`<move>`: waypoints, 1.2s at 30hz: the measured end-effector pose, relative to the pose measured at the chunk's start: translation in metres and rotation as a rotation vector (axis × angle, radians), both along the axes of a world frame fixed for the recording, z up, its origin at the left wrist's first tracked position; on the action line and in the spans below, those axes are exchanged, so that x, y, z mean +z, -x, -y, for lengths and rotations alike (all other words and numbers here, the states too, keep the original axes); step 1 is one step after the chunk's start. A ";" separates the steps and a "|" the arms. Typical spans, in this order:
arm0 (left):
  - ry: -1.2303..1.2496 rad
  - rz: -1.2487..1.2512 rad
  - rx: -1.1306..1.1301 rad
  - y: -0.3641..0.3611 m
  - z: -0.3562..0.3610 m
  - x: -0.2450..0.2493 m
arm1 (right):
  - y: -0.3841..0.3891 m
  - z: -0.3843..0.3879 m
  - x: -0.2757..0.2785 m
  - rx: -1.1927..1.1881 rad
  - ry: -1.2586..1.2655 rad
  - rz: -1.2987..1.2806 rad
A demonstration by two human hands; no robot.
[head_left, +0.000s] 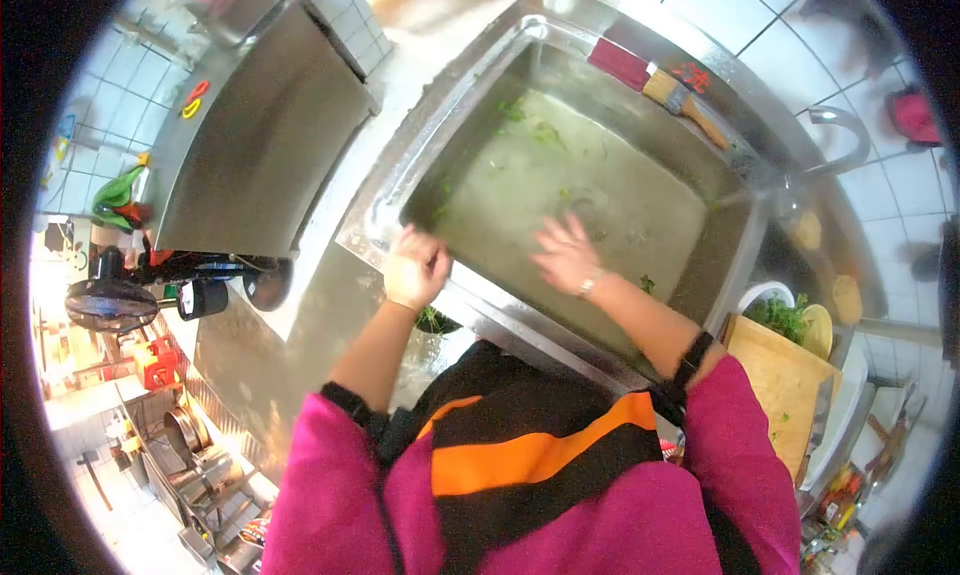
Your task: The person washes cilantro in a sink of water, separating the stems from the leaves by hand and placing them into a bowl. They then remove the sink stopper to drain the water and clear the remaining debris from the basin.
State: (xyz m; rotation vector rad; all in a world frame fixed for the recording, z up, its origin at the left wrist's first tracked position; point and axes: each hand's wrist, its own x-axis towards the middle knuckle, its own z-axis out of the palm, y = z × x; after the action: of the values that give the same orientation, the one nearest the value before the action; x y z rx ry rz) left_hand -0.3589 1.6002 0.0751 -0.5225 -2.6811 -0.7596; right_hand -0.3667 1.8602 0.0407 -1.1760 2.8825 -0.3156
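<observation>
A large metal sink [620, 155] holds cloudy water with bits of green leaf floating in it. Over the water, my right hand [568, 257] is spread with its fingers apart and nothing in it. My left hand [417, 266] is at the near left corner of the sink rim, its fingers curled; whether it holds anything small is hidden. Below that hand, green herbs [436, 321] show in part beside the sink's front edge. A brush with a wooden handle [685, 105] lies on the far rim next to a dark red block [619, 63].
The faucet [845, 140] stands at the right end of the sink. A wooden cutting board [780, 390] is at the right, near a bowl of green herbs [780, 317]. To the left are a metal surface [265, 135] and a black fan [110, 303].
</observation>
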 end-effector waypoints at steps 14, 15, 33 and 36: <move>-0.039 0.025 0.021 0.002 -0.004 0.008 | 0.170 0.033 -0.018 -0.515 -0.382 -0.018; -0.046 0.012 0.017 0.002 -0.003 0.007 | 0.172 0.020 -0.023 -0.567 -0.374 0.076; -0.014 -0.001 0.018 0.002 -0.003 0.008 | 0.059 -0.072 -0.041 -0.748 -0.694 0.390; 0.009 0.012 -0.004 0.001 -0.002 0.008 | 0.059 -0.048 -0.054 -0.641 -0.239 0.431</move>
State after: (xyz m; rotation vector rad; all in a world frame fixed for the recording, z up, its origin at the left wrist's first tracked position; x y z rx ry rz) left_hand -0.3602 1.6024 0.0834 -0.5278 -2.6965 -0.7548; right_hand -0.4261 1.9080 -0.0135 -0.1014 2.7084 -0.1843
